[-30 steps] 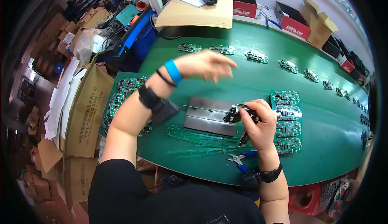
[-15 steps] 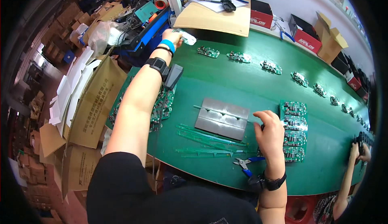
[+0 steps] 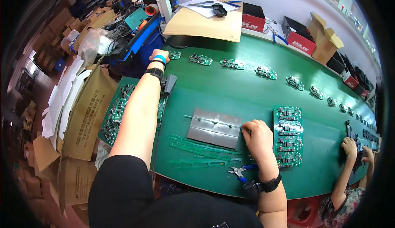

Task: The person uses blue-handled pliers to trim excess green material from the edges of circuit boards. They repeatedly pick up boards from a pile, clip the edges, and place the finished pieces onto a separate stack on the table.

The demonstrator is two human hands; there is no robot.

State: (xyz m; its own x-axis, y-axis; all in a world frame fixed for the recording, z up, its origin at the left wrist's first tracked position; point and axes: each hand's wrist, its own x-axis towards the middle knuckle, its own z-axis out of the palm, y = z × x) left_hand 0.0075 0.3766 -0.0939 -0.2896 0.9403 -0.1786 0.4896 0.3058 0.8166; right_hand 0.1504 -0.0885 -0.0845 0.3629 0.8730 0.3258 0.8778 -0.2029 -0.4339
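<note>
Left grip curled over circuit board at table edge; closure unclear. Right grip pinches thin strip above metal plate. Your board: light, rigid, fragile; take edges.

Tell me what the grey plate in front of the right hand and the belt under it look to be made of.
Grey plate: likely metal, a dull brushed grey with a faint sheen and crisp straight edges. Belt: probably rubber or plastic, smooth and uniformly green with a soft matte gloss, no weave visible. The right hand rests at the plate's edge.
</note>
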